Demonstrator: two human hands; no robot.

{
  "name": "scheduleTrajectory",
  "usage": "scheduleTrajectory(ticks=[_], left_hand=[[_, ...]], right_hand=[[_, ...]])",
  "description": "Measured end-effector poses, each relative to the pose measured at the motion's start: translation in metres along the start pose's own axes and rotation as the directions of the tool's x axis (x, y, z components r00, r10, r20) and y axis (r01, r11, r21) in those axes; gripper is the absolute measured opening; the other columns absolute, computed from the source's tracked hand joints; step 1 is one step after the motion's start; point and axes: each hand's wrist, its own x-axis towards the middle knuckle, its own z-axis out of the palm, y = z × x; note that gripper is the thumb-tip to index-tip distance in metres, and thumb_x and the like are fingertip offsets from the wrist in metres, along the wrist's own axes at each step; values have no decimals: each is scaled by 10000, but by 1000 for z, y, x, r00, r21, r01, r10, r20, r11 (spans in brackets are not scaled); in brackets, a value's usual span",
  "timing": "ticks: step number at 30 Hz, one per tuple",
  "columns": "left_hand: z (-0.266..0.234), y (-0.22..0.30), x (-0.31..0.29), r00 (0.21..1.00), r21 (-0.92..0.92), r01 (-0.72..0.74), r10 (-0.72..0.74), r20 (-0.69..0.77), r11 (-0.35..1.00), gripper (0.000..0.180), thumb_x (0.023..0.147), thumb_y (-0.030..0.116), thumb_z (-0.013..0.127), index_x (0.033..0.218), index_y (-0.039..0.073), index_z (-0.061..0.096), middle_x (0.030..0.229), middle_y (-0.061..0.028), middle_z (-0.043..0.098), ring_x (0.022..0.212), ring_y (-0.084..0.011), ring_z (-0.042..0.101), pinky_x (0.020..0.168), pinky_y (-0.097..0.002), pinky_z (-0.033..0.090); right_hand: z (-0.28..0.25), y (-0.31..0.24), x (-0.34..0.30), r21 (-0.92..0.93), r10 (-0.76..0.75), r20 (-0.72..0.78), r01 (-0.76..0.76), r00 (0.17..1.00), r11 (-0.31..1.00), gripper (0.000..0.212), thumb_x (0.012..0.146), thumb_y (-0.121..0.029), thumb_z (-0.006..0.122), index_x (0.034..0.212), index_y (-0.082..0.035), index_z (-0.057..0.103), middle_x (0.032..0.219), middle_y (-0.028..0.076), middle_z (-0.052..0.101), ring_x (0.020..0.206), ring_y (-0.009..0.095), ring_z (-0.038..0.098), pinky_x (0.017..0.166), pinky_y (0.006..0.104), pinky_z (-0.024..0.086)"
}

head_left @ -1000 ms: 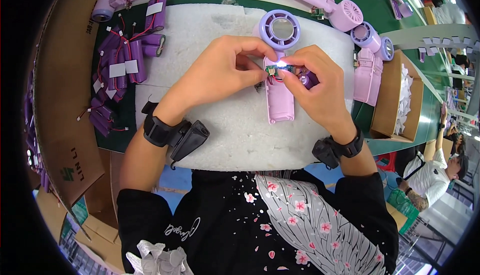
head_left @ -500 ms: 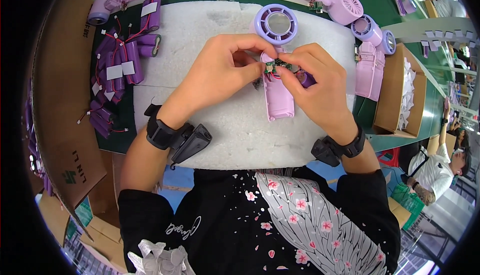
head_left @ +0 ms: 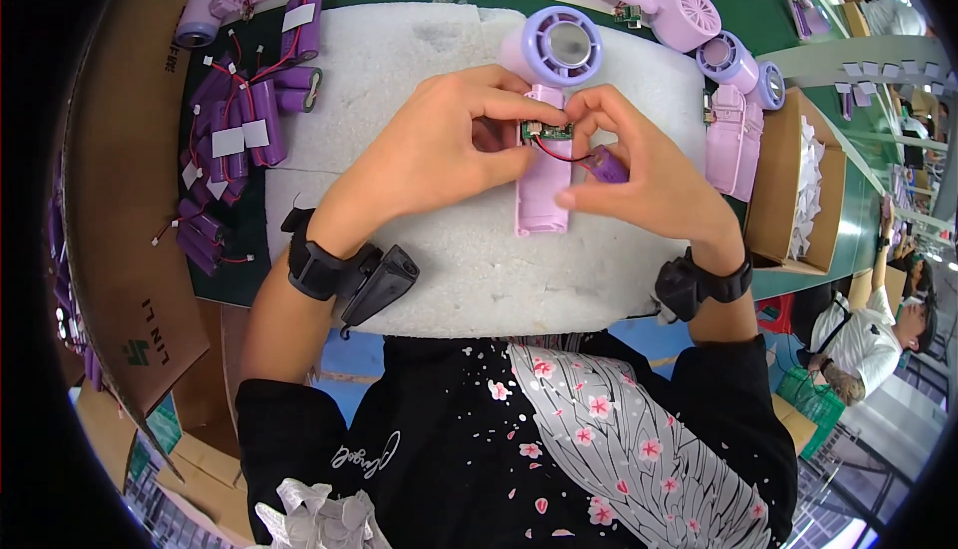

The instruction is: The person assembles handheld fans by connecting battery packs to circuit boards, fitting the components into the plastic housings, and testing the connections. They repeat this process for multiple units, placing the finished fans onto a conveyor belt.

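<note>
While a white foam pad point(head_left: 469, 270) spreads beneath both hands, an open pink handle point(head_left: 542, 195) lies on it between them, with its purple fan head point(head_left: 564, 45) at twelve o'clock. The right hand point(head_left: 644, 155) curves around a purple battery point(head_left: 606, 164), thumb and forefinger apart; whether its hidden fingers grip it, I cannot tell. The left hand point(head_left: 454, 130) pinches a green circuit board point(head_left: 555, 132) at its three o'clock, over the handle. Thin wires point(head_left: 552, 154) run from board to battery, toward four o'clock.
</note>
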Motion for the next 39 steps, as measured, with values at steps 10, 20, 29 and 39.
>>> scheduleTrajectory(ticks=[10, 20, 29, 39], left_hand=[[-9, -12, 5, 989, -177, 31, -56, -138, 984, 301, 758, -77, 593, 1036, 10, 667, 1064, -42, 596, 809, -98, 571, 734, -233, 485], [-2, -14, 5, 969, -208, 25, -75, -235, 978, 271, 745, -54, 599, 989, 29, 683, 914, -43, 603, 710, -111, 552, 672, -246, 469], [-4, -10, 4, 981, -125, 83, -103, -165, 989, 266, 787, -97, 584, 1023, 14, 637, 1100, -24, 585, 856, -83, 567, 748, -223, 473], [-2, -15, 6, 973, -109, 1, -26, -231, 994, 290, 756, -50, 606, 1010, 50, 703, 932, -47, 640, 678, -104, 548, 642, -249, 469]], right_hand=[[-21, -15, 1, 299, 191, -21, -176, 981, 938, 366, 817, 23, 642, 1175, -13, 572, 1061, 83, 630, 714, 114, 593, 567, 224, 457], [-6, -3, -7, -509, -329, -186, 196, 926, 838, 108, 787, -55, 719, 874, 1, 687, 979, 61, 697, 702, 177, 649, 569, 277, 484], [10, -10, -12, -706, -449, -192, 195, 873, 680, 102, 725, -17, 728, 819, 2, 693, 995, 130, 708, 767, 249, 657, 620, 349, 518], [0, -8, -11, -659, -389, -199, 171, 899, 732, 82, 722, -6, 719, 794, 20, 688, 968, 152, 718, 708, 257, 664, 625, 339, 521]])
